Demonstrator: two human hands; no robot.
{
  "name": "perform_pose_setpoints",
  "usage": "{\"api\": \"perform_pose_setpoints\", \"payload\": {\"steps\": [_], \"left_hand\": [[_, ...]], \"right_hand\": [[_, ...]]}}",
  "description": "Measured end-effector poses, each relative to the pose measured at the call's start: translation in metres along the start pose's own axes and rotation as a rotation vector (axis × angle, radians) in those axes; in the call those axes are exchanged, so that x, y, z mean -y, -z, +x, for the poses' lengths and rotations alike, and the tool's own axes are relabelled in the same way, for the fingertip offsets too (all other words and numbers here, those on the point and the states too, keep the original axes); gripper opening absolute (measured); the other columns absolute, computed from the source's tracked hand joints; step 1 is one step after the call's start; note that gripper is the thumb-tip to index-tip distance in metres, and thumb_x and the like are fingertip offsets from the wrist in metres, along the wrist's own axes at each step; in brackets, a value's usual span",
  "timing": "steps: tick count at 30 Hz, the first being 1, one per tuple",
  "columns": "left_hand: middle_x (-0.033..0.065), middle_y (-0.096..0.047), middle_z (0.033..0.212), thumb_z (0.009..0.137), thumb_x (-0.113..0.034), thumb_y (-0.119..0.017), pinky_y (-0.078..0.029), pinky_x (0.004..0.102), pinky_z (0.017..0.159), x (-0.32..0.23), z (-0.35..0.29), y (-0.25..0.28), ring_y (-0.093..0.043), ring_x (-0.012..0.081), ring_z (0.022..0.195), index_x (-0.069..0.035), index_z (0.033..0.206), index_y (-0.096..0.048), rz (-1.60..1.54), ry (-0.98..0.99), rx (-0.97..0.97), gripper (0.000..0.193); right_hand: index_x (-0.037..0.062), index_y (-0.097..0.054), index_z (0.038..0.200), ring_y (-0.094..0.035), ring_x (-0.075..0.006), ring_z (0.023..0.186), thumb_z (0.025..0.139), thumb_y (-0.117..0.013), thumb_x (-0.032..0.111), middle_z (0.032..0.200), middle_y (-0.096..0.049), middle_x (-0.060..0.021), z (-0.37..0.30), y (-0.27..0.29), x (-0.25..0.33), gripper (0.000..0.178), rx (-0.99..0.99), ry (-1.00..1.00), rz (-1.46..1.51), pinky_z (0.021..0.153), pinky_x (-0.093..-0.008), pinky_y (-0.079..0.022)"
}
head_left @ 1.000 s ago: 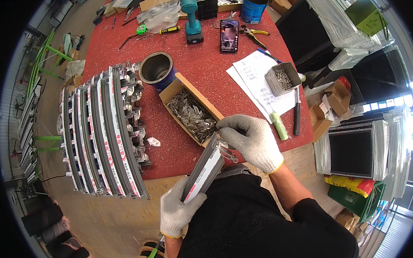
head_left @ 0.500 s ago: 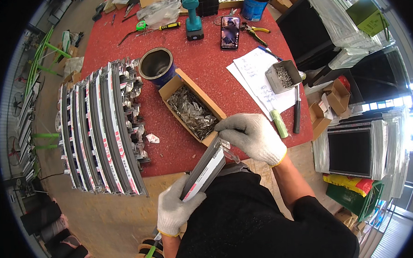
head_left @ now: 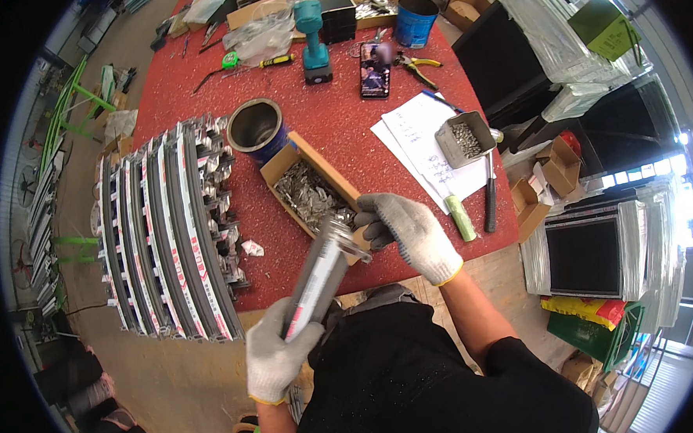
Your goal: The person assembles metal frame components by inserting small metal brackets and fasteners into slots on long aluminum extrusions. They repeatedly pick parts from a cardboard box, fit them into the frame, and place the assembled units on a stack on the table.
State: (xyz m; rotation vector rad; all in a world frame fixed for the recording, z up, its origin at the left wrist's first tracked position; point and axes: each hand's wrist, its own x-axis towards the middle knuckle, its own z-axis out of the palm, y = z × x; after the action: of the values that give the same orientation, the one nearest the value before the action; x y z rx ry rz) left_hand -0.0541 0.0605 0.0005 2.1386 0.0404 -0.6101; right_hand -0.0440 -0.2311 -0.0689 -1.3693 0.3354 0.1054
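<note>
My left hand (head_left: 279, 352), in a whitish-grey work glove, is closed round the lower end of a grey metal profile (head_left: 315, 274) with a white and red label strip. The profile slants up and away from me, and shiny metal fittings (head_left: 351, 247) stick out at its far end. Beside that end is my gloved right hand (head_left: 410, 233), its fingers bent and somewhat apart, with nothing visible in them. Just beyond, an open cardboard box (head_left: 330, 170) holds many small metal clips (head_left: 306, 193); the profile's tip overlaps its near edge.
Several labelled profiles (head_left: 163, 234) lie in a row at the left. On the red table (head_left: 342, 126) stand a dark pot (head_left: 256, 129), a cordless drill (head_left: 313, 46), a phone (head_left: 375, 70), pliers (head_left: 417, 68), papers (head_left: 409, 146), a tin of small fasteners (head_left: 465, 140) and a green-handled tool (head_left: 459, 217).
The profile has tilted more upright, and my left hand has shifted left and down. My right hand has moved slightly left, and its fingers have loosened from a pinch at the profile's end.
</note>
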Motion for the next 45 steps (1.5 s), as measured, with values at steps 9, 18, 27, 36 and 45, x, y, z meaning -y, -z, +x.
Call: {"api": "perform_pose_setpoints", "payload": {"steps": [9, 18, 27, 36, 45], "left_hand": [[0.0022, -0.063, 0.087, 0.109, -0.025, -0.069, -0.049, 0.0311, 0.064, -0.024, 0.041, 0.070, -0.058, 0.0109, 0.072, -0.001, 0.118, -0.067, -0.320, -0.095, -0.396, 0.026], [0.0059, -0.068, 0.100, 0.115, -0.057, -0.067, -0.057, 0.0323, 0.073, -0.017, 0.067, 0.074, -0.065, 0.0175, 0.082, -0.008, 0.130, -0.066, -1.139, -0.278, -0.461, 0.052], [0.0151, -0.077, 0.097, 0.115, -0.040, -0.067, -0.061, 0.0408, 0.075, 0.042, -0.032, 0.060, -0.075, 0.0272, 0.083, -0.001, 0.123, -0.072, -0.613, 0.065, -0.471, 0.040], [0.0214, -0.080, 0.105, 0.093, -0.006, -0.076, -0.063, 0.0420, 0.092, 0.014, -0.077, 0.035, -0.078, 0.0350, 0.093, 0.007, 0.123, -0.075, 0.212, -0.303, -0.272, 0.033], [0.0248, -0.078, 0.117, 0.096, -0.043, -0.082, -0.060, 0.0528, 0.096, 0.015, -0.028, 0.024, -0.076, 0.0448, 0.114, -0.008, 0.132, -0.078, 0.491, 0.100, 0.335, 0.050]], "right_hand": [[-0.0003, -0.077, 0.137, -0.081, -0.0254, 0.107, 0.110, -0.071, 0.022, 0.115, -0.084, -0.0183, -0.028, -0.043, 0.033, 0.035, 0.120, 0.202, -0.439, 0.097, -0.0386, -0.063], [0.0012, -0.069, 0.131, -0.075, -0.0444, 0.109, 0.089, -0.085, 0.025, 0.112, -0.073, -0.0224, -0.038, -0.119, 0.038, 0.051, 0.376, 0.388, -0.707, 0.093, -0.0535, -0.062], [0.0044, -0.069, 0.105, -0.075, -0.0390, 0.093, 0.079, -0.080, 0.012, 0.094, -0.070, -0.0155, -0.036, -0.105, 0.005, 0.030, 0.390, 0.669, -0.914, 0.081, -0.0526, -0.062], [0.0060, -0.075, 0.104, -0.076, -0.0361, 0.097, 0.087, -0.077, 0.015, 0.096, -0.075, -0.0133, -0.032, -0.088, -0.009, 0.019, 0.802, 0.587, -1.128, 0.086, -0.0506, -0.062], [0.0051, -0.078, 0.098, -0.079, -0.0397, 0.096, 0.086, -0.078, 0.015, 0.094, -0.079, -0.0169, -0.040, -0.083, -0.010, 0.015, 0.807, 0.683, -1.090, 0.084, -0.0519, -0.063]]}}
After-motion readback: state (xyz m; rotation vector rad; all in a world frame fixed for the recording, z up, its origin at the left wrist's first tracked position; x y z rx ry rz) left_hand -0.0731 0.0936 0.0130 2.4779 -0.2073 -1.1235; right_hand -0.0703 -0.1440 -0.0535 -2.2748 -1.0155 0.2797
